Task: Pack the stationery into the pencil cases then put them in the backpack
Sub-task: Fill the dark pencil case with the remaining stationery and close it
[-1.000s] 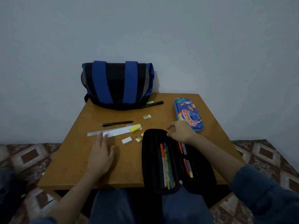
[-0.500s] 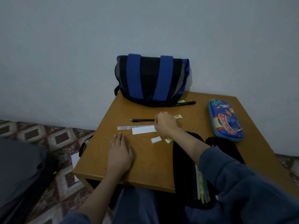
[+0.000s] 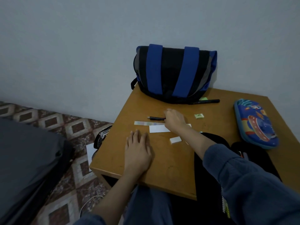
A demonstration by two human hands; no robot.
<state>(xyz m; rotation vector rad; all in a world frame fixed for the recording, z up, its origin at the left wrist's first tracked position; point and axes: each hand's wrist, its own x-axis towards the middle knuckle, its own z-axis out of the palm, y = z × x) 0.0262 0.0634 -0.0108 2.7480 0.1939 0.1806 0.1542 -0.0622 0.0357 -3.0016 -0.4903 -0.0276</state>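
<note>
Right hand [image 3: 174, 120] now up at the black pen [image 3: 155, 118], fingers curled round it — left hand [image 3: 138, 151] flat, fingers straight.

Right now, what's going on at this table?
A person is packing stationery at a table. Their right hand curls round the end of a black pen lying beside a ruler, while the left hand rests flat on it. The black pencil case lies open at the near edge, the blue case lies closed on the right, and the backpack stands at the back. A white eraser and a second pen lie loose.
</note>
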